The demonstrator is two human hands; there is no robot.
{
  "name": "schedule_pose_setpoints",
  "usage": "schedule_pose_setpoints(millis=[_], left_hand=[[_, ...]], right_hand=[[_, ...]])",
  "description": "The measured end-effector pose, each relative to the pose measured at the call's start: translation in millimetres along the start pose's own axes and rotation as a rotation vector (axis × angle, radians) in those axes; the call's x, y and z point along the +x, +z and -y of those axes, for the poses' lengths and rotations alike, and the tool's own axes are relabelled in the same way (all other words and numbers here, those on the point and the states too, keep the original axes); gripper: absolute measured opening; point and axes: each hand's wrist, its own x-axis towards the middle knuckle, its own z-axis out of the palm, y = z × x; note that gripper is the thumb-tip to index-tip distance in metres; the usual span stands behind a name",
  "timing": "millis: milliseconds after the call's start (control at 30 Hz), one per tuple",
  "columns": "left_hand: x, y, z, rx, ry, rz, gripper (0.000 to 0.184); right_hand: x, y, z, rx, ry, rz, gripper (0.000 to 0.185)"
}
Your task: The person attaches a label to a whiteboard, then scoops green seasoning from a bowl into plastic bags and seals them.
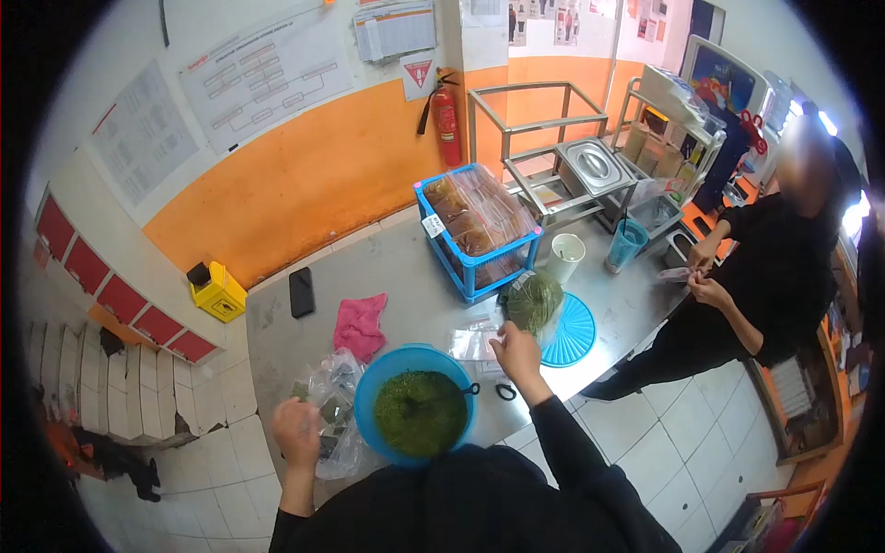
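Observation:
My right hand (pixel 518 354) reaches over the steel table, its thumb and fingers pinched at the edge of a small clear plastic bag (pixel 472 345). My left hand (pixel 297 435), slightly blurred with its fingers curled, is beside a crumpled clear bag (pixel 339 396); whether it holds anything is unclear. Between both hands stands a blue bowl (pixel 365 405) of chopped green food in liquid (pixel 420 415), with a dark-handled utensil (pixel 468 390) dipped in it. Scissors (pixel 505 392) lie below my right wrist. Beyond that hand sits a bag of greens (pixel 535 302).
A blue crate (pixel 472 276) of bagged brown food, a white cup (pixel 566 254), a blue jug (pixel 627 244) and a blue lid (pixel 567 332) stand on the table (pixel 396 267). A pink cloth (pixel 360 326) and phone (pixel 301 292) lie left. A co-worker (pixel 784 258) stands right.

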Motion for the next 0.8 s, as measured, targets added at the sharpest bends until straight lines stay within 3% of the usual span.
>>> schedule_pose_setpoints(millis=[67,100,167,233,333,400,633,733,767,800], left_hand=[[-17.0,2.7,8.9,0.458,0.152,0.617,0.027],[-18.1,4.9,7.7,0.461,0.168,0.612,0.027],[-18.8,14.8,-3.9,0.135,-0.197,0.641,0.034],[5.8,15.4,-34.2,0.078,-0.171,0.568,0.032],[35.7,23.1,-61.7,-0.105,-0.105,0.463,0.027],[44.7,31.0,-70.2,-0.165,0.047,0.418,0.023],[59.4,56.8,-124.9,-0.435,0.144,0.475,0.022],[69.5,71.7,-160.9,-0.5,0.353,0.568,0.034],[70.6,75.8,-174.4,-0.462,0.4,0.57,0.046],[70.3,83.3,-189.7,-0.434,0.457,0.571,0.057]], right_hand=[[4.1,26.1,-26.0,-0.178,0.211,0.109,0.043],[2.4,36.3,-30.8,-0.169,0.217,0.096,0.043],[-4.5,58.7,-36.6,-0.37,0.157,-0.098,0.05],[-5.9,81.3,-49.6,-0.375,0.172,-0.099,0.047],[2.7,95.8,-67.8,-0.219,0.391,0.011,0.025],[-5.4,81.1,-68.9,-0.148,0.328,-0.01,0.02],[-32.8,41.3,-53.5,0.393,0.193,-0.154,0.016],[-46.7,4.6,-31.5,0.326,0.048,-0.28,0.014],[-53.2,-6.7,-26.3,0.361,-0.056,-0.31,0.022],[-62.6,-27.5,-9.5,0.435,0.016,-0.253,0.025]])
